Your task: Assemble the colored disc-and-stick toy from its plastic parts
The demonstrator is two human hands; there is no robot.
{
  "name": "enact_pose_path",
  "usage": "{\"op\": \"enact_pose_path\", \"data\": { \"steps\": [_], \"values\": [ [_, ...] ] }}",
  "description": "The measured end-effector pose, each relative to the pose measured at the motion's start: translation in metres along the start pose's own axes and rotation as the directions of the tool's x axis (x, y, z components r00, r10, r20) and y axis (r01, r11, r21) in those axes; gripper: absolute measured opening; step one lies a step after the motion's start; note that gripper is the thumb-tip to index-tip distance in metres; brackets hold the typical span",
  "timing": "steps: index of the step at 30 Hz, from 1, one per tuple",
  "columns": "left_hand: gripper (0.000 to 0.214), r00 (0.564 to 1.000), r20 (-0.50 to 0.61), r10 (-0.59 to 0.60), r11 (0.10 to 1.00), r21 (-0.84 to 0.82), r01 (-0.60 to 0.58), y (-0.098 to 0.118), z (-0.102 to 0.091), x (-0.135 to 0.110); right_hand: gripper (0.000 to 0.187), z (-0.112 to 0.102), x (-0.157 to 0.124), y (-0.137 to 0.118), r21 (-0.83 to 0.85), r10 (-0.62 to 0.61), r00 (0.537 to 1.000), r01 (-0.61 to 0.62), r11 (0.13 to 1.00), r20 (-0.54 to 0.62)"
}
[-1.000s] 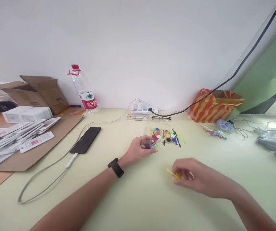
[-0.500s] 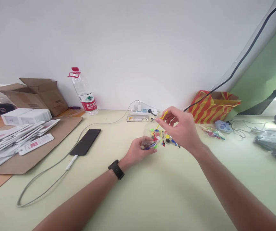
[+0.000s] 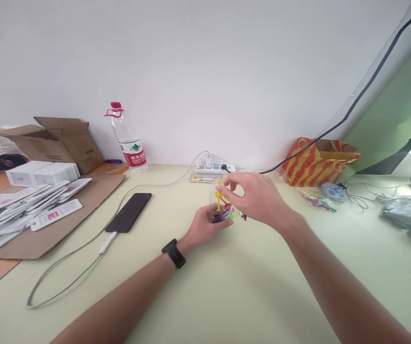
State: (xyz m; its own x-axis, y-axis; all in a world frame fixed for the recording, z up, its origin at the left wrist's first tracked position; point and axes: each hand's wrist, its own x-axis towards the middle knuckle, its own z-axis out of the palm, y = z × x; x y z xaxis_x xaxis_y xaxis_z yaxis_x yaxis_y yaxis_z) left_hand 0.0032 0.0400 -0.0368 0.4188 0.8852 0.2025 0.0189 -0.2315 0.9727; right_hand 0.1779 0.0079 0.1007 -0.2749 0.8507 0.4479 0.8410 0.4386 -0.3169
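My left hand (image 3: pixel 208 220) is curled around a clear plastic container (image 3: pixel 211 197) that stands on the table, with small coloured plastic pieces showing inside it. Between the thumb and fingertips of my right hand (image 3: pixel 252 193) is a thin yellow plastic piece (image 3: pixel 219 203) with a round yellow part on it. This piece points down over the container's mouth; whether its lower end touches anything inside I cannot tell. Several small coloured pieces (image 3: pixel 243 216) lie just right of the container, mostly hidden behind my right hand.
At the wall sit a power strip (image 3: pixel 212 167) and a small clear case (image 3: pixel 203 178). A black phone (image 3: pixel 130 212) on a white cable lies left, near a water bottle (image 3: pixel 134 148). White tags (image 3: pixel 57 214) and a cardboard box (image 3: pixel 62 145) are farther left; a striped bag (image 3: pixel 308 165) stands right.
My right hand has moved left and slightly down, bringing the yellow piece from above the loose pieces to over the container and turning it upright. My left hand has stayed around the container.
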Motion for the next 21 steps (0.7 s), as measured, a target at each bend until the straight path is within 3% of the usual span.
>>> {"op": "enact_pose_path", "data": {
  "steps": [6,12,18,21],
  "values": [
    [0.038,0.998,0.055,0.022,0.998,-0.058,-0.019,-0.001,0.001,0.0,0.025,-0.009,-0.016,0.022,0.029,-0.029,0.988,0.025,0.999,0.149],
    [0.036,0.997,0.08,-0.006,1.0,-0.005,0.006,0.002,0.002,-0.001,0.022,0.0,-0.016,0.019,0.116,0.022,0.998,-0.03,0.993,0.062],
    [0.037,0.996,0.087,0.02,0.999,0.032,-0.023,0.001,0.001,-0.002,0.015,0.001,-0.01,0.012,0.193,-0.032,0.999,0.023,0.981,0.043],
    [0.039,0.998,0.058,0.018,0.999,0.042,-0.02,0.0,0.001,-0.002,0.015,-0.005,-0.008,0.011,0.185,-0.044,0.999,0.048,0.982,-0.028]
  ]
}}
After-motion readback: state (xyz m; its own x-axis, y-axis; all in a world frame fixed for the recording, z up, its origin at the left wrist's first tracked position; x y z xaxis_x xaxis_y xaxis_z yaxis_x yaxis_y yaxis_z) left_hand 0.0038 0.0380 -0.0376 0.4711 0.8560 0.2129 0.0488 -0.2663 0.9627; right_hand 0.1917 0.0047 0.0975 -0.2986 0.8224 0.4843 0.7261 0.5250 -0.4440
